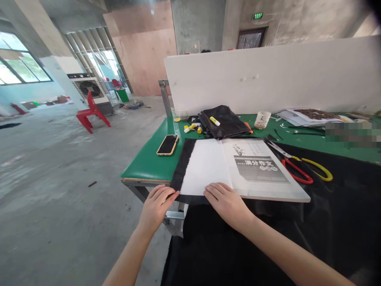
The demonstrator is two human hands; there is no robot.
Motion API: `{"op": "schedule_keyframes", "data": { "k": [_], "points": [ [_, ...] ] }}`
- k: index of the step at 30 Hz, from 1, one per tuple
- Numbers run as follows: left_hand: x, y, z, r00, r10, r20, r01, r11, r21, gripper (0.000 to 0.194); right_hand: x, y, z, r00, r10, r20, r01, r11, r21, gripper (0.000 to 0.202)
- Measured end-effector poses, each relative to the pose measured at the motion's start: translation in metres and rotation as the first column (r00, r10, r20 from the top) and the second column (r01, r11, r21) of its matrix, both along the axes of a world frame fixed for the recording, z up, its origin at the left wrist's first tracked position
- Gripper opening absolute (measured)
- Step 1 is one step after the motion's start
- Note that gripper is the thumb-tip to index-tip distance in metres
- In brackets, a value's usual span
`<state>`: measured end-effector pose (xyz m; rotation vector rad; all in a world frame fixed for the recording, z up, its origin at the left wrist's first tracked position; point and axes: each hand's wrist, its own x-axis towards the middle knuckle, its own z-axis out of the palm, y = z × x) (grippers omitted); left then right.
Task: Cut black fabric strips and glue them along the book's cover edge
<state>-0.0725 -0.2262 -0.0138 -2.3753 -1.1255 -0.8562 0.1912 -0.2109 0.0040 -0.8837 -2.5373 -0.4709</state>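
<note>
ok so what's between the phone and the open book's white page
The head view shows bare green tabletop beside the phone, then a black strip along the white page's left edge.

Flat pale-grey paper book point(262, 188): dark-grey band, white characters, black sprig motif
Rectangular white paper sheet point(205, 167): plain white
Thin black flexible sheet point(182, 165): solid black
Long red-and-yellow metal-bladed scissors point(293, 157): silver blades, one red loop, one yellow
Flat rectangular yellow-edged phone point(168, 145): black screen
Small cylindrical yellow glue stick point(214, 121): yellow, pale label
Smooth green tabletop point(149, 161): plain green
</note>
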Motion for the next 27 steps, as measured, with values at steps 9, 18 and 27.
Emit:
{"op": "schedule_keyframes", "data": {
  "k": [9,18,27],
  "points": [
    [-0.010,-0.001,-0.005,0.998,0.000,-0.064,-0.004,0.998,-0.061,0.033,0.005,-0.001,0.005,0.999,-0.034,0.010,0.034,0.997,-0.063,0.021],
    [-0.012,0.005,0.005,0.997,-0.057,-0.055,0.048,0.986,-0.159,0.038,0.006,0.003,0.025,0.991,-0.134,-0.024,0.119,0.940,-0.320,0.018],
    [-0.007,0.015,0.010,0.992,-0.056,0.118,0.095,0.928,-0.361,0.030,0.003,0.013,0.044,0.969,-0.236,0.071,0.238,0.822,-0.517,0.021]
  ]
}}
